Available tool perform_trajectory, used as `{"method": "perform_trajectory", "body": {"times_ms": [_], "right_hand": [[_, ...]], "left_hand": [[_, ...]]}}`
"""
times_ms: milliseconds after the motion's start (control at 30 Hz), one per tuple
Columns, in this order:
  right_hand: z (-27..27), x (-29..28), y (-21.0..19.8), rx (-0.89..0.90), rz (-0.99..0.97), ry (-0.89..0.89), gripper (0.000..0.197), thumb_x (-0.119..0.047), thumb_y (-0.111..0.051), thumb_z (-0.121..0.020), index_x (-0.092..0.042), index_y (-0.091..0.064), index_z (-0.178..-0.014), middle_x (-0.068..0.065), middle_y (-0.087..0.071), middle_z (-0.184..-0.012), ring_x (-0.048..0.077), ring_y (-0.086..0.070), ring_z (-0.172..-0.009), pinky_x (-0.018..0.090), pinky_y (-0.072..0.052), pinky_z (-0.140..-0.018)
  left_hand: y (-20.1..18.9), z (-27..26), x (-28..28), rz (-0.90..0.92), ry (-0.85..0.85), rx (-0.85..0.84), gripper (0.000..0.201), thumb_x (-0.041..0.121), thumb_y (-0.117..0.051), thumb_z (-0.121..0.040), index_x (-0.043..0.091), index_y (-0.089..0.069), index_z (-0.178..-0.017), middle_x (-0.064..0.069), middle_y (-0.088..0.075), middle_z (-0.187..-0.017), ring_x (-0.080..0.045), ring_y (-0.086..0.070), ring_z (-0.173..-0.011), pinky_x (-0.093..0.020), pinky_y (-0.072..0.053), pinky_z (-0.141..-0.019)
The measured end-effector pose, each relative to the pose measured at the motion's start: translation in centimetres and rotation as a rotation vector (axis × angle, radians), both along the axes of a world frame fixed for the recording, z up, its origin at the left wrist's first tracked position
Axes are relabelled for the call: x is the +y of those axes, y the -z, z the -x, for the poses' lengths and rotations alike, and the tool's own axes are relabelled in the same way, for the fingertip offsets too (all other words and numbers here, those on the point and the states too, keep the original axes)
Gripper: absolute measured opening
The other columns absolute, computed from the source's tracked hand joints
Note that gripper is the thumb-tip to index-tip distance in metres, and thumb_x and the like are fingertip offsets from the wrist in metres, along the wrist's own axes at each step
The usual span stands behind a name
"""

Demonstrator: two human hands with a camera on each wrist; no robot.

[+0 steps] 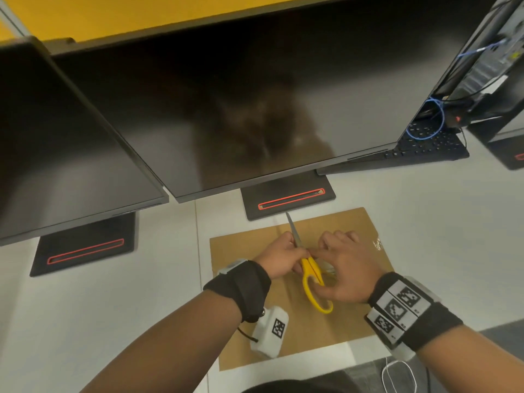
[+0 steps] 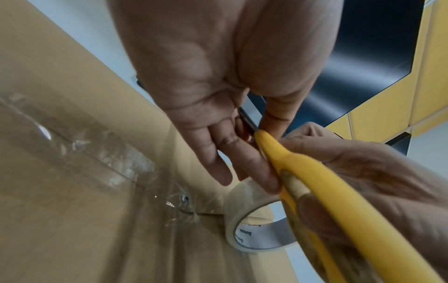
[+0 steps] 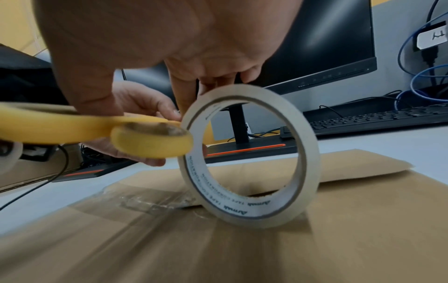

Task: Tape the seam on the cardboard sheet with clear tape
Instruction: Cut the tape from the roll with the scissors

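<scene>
A brown cardboard sheet [image 1: 354, 222] lies flat on the white desk, and wrinkled clear tape [image 2: 97, 157] covers part of its seam [image 2: 208, 213]. The tape roll [image 3: 312, 153] stands on edge on the sheet. My right hand [image 1: 346, 265] has its fingers on top of the roll and its thumb on the yellow handle of the scissors [image 1: 312, 276]. My left hand [image 1: 283, 253] pinches the scissors near the pivot. The blades are together and point away from me. The head view hides the roll under my right hand.
Two dark monitors [image 1: 226, 109] on black stands [image 1: 286, 199] overhang the desk just behind the sheet. A black keyboard [image 1: 431, 143] and blue cables [image 1: 425, 123] lie at the back right. A small crumpled bit of tape [image 1: 377, 243] sits on the sheet's right edge.
</scene>
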State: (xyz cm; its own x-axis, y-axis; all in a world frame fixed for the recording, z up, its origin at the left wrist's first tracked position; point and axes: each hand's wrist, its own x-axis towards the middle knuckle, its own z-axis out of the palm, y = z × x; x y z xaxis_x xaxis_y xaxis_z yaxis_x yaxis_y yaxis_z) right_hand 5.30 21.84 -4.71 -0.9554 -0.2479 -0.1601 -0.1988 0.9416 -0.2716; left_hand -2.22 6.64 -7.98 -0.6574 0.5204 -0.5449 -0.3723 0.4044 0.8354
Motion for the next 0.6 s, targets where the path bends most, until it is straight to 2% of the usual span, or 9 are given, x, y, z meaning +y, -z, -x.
{"method": "perform_trajectory", "body": {"times_ms": [67, 167, 267, 367, 400, 467, 533, 600], "right_hand": [[0.3, -0.1, 0.1, 0.004, -0.002, -0.001, 0.049, -0.065, -0.053, -0.061, -0.037, -0.065, -0.1, -0.009, -0.046, -0.083, 0.015, -0.045, -0.08, 0.034, -0.033, -0.076], [0.7, -0.3, -0.2, 0.007, -0.003, 0.004, 0.049, -0.063, -0.049, -0.063, -0.036, -0.065, -0.1, -0.01, -0.05, -0.081, 0.015, -0.047, -0.08, 0.034, -0.038, -0.079], [0.9, -0.6, -0.4, 0.033, 0.001, 0.002, 0.048, -0.062, -0.048, -0.064, -0.034, -0.067, -0.099, -0.011, -0.055, -0.075, 0.015, -0.049, -0.076, 0.033, -0.038, -0.077], [1.1, -0.6, -0.4, 0.07, 0.014, 0.003, 0.054, -0.058, -0.047, -0.065, -0.029, -0.068, -0.105, -0.013, -0.061, -0.071, 0.015, -0.052, -0.074, 0.032, -0.036, -0.075], [1.2, -0.4, -0.4, 0.077, 0.023, 0.006, 0.056, -0.056, -0.047, -0.065, -0.027, -0.067, -0.109, -0.012, -0.064, -0.072, 0.016, -0.054, -0.074, 0.032, -0.037, -0.075], [1.3, -0.1, -0.2, 0.071, 0.053, 0.013, 0.059, -0.052, -0.046, -0.066, -0.026, -0.064, -0.116, -0.011, -0.068, -0.075, 0.017, -0.057, -0.077, 0.035, -0.04, -0.077], [1.2, 0.3, 0.1, 0.059, 0.11, 0.033, 0.064, -0.05, -0.044, -0.066, -0.028, -0.058, -0.125, -0.009, -0.069, -0.078, 0.017, -0.058, -0.078, 0.035, -0.041, -0.08], [1.2, 0.6, 0.1, 0.007, 0.193, 0.101, 0.069, -0.051, -0.039, -0.066, -0.032, -0.051, -0.132, -0.008, -0.068, -0.081, 0.014, -0.052, -0.078, 0.035, -0.039, -0.087]], "left_hand": [[-0.3, 0.1, 0.1, -0.018, -0.009, -0.028, 0.019, 0.007, -0.053, -0.093, 0.019, -0.04, -0.085, -0.004, -0.057, -0.067, -0.004, -0.057, -0.041, -0.018, -0.043, -0.047], [-0.5, 0.5, 0.1, -0.055, -0.074, -0.143, 0.016, 0.005, -0.051, -0.093, 0.017, -0.041, -0.088, -0.005, -0.052, -0.066, -0.008, -0.053, -0.04, -0.022, -0.04, -0.049], [-0.5, 0.6, 0.3, -0.103, -0.147, -0.23, 0.018, 0.002, -0.048, -0.091, 0.017, -0.041, -0.085, -0.005, -0.042, -0.064, -0.013, -0.043, -0.044, -0.022, -0.033, -0.046], [-0.5, 0.6, 0.4, -0.169, -0.196, -0.293, 0.016, 0.016, -0.051, -0.076, 0.017, -0.041, -0.089, -0.003, -0.04, -0.065, -0.014, -0.037, -0.045, -0.022, -0.027, -0.043], [-0.6, 0.6, 0.4, -0.2, -0.197, -0.321, 0.019, 0.022, -0.051, -0.074, 0.017, -0.042, -0.09, -0.003, -0.044, -0.065, -0.015, -0.041, -0.044, -0.023, -0.03, -0.045], [-0.8, 0.6, 0.3, -0.229, -0.138, -0.351, 0.017, 0.032, -0.045, -0.088, 0.016, -0.048, -0.09, -0.003, -0.055, -0.069, -0.015, -0.051, -0.048, -0.025, -0.037, -0.054], [-0.7, 0.7, 0.2, -0.205, -0.08, -0.37, 0.037, 0.042, -0.027, -0.1, 0.017, -0.054, -0.092, -0.012, -0.06, -0.081, -0.019, -0.056, -0.059, -0.027, -0.043, -0.065], [-0.7, 0.6, 0.0, -0.217, -0.039, -0.353, 0.047, 0.046, -0.019, -0.101, 0.017, -0.056, -0.099, -0.018, -0.062, -0.09, -0.023, -0.059, -0.066, -0.029, -0.047, -0.073]]}}
